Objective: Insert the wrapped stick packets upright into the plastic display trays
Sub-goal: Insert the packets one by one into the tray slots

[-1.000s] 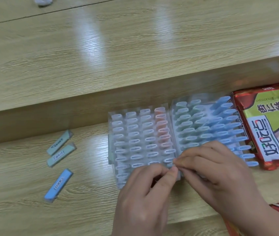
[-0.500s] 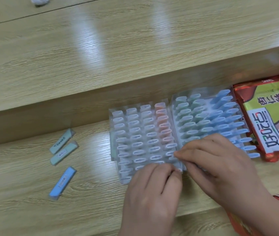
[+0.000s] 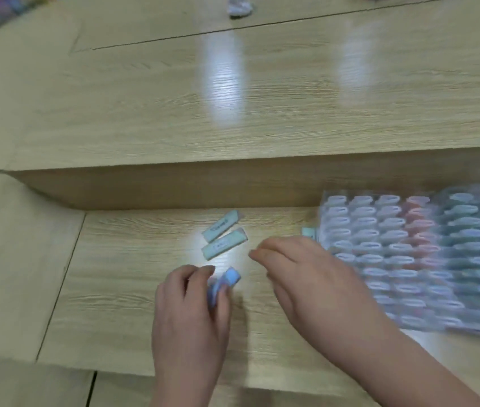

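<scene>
Two hands work low on the wooden desk [image 3: 115, 289], left of the clear plastic display trays [image 3: 328, 198].

Left hand [image 3: 192, 312]: fingers curled round a blue stick packet [image 3: 227, 279], held tilted, well left of the trays.

Right hand [image 3: 309, 277]: between that packet and the trays, fingers loosely bent, nothing seen in them; blurred.

Beyond, left of the trays: nearer green stick packet [image 3: 224, 243] and farther green stick packet [image 3: 223, 230], flat, side by side.

A third green packet [image 3: 309, 232] shows against the trays' left edge.

The trays hold rows of upright packets. Far beyond them is a white crumpled scrap [image 3: 240, 7].
</scene>
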